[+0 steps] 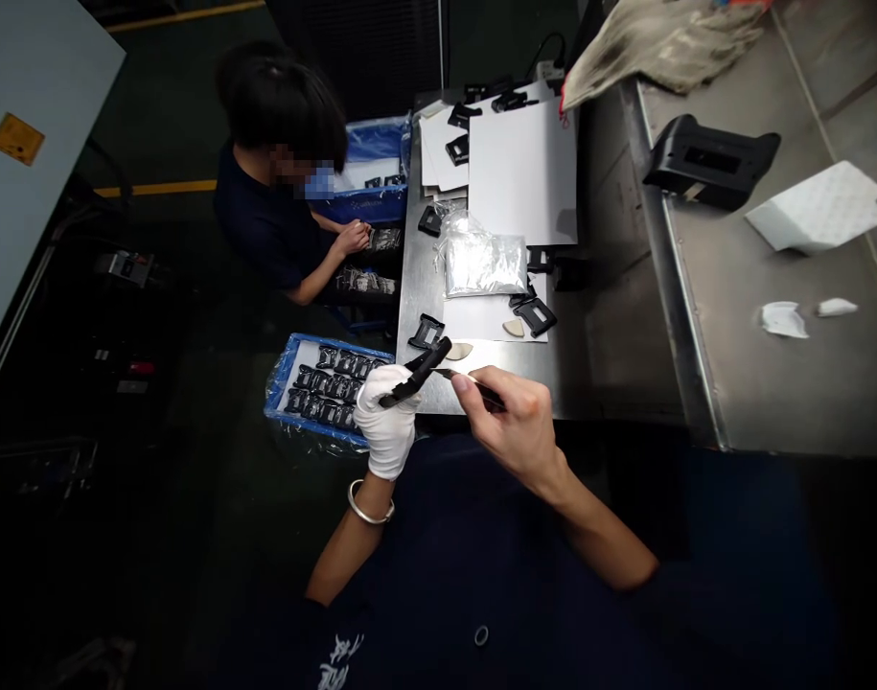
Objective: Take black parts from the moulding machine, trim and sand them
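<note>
My left hand (386,412), in a white glove with a silver bangle at the wrist, grips a black plastic part (416,372) just above the near edge of the metal table (481,383). My bare right hand (514,417) pinches a thin dark tool (473,385) whose tip points at that part. A small beige pad (458,351) lies on the table just beyond the part, beside another black frame part (426,332).
A blue crate (327,386) of black parts sits low at my left. A co-worker sits further back by a second blue crate (372,168). White sheets (522,172), a clear bag (483,264), loose black parts, and at right a black housing (707,163) and white block (816,206).
</note>
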Demonstrator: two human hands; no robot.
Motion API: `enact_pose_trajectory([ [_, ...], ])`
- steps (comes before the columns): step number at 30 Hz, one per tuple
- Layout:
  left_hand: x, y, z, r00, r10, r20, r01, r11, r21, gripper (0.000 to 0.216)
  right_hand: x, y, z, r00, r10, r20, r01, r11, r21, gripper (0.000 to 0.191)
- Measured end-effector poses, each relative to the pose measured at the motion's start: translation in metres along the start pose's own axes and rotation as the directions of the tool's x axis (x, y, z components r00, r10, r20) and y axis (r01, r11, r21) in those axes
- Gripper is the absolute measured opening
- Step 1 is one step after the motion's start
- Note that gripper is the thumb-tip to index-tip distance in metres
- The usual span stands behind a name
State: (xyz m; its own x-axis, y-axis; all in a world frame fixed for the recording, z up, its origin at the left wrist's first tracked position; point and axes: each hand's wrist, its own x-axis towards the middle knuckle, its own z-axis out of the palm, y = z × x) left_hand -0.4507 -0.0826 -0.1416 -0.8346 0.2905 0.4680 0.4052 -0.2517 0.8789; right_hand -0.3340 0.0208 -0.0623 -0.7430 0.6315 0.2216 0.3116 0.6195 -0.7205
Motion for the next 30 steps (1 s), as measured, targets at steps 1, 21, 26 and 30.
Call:
enact_pose_trajectory([
  [1, 0.000, 0.001, 0.000, 1.000, -0.002, 0.001, 0.002, 1.000, 0.009, 0.021, -0.001, -0.002, 0.002, 1.000, -0.014, -0.004, 0.014, 1.000, -0.015, 0.035],
  [21, -0.005, -0.003, -0.010, 0.993, 0.090, 0.074, -0.090, 0.996, 0.001, 0.021, 0.014, 0.023, 0.008, 0.995, 0.072, -0.064, -0.085, 0.971, -0.224, 0.044],
  [26, -0.001, 0.001, -0.011, 0.976, -0.033, 0.214, 0.010, 0.994, 0.108, 0.016, 0.023, 0.030, 0.003, 0.991, 0.134, 0.011, -0.134, 0.985, 0.109, 0.035],
  [30, 0.006, 0.004, -0.009, 0.887, -0.131, 0.444, -0.024, 0.945, 0.327, 0.014, 0.020, 0.027, 0.001, 0.960, 0.023, 0.280, -0.120, 0.935, 0.335, 0.029],
])
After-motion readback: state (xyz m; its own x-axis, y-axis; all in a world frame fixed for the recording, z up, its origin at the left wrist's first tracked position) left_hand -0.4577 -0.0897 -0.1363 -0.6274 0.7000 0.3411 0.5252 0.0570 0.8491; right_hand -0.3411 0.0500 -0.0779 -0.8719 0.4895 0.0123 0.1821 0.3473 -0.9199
